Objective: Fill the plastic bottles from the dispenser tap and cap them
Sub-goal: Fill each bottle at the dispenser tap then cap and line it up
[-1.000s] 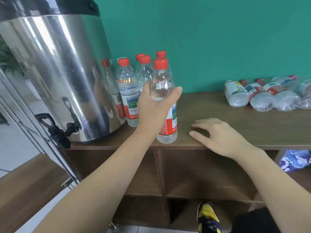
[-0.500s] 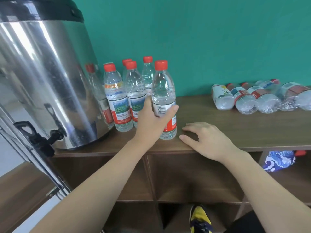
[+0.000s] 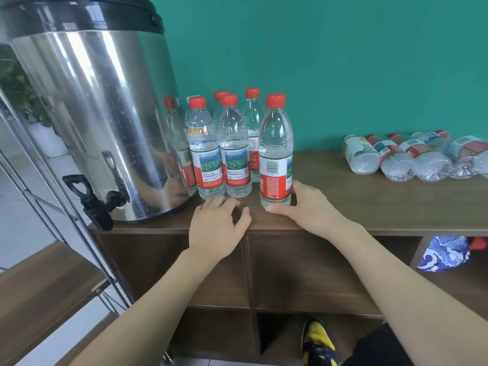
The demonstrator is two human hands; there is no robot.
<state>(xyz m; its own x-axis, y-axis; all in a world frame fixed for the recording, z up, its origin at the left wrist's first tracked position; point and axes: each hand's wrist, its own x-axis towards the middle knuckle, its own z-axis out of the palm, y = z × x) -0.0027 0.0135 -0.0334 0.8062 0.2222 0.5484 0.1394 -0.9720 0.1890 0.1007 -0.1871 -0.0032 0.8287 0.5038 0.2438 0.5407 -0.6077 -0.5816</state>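
A capped, filled plastic bottle [image 3: 276,143] with a red cap stands upright near the front edge of the wooden shelf top [image 3: 369,207]. My right hand [image 3: 310,210] lies flat on the shelf, and the bottle's base sits between its thumb and forefinger. My left hand [image 3: 217,228] rests on the shelf edge just left of the bottle, its fingers loose and holding nothing. Several more capped bottles [image 3: 232,149] stand behind, next to the steel dispenser [image 3: 100,114]. The dispenser's black tap [image 3: 97,204] overhangs the shelf's left end.
Several plastic bottles [image 3: 396,159] lie on their sides at the back right of the shelf, against the green wall. A metal rack [image 3: 52,194] and a low wooden surface [image 3: 39,286] stand left of the tap. Blue cloth [image 3: 443,253] sits in a cubby below.
My left hand has let go of the front bottle and dropped onto the shelf edge. The bottle now stands by itself against my right hand's thumb and forefinger.
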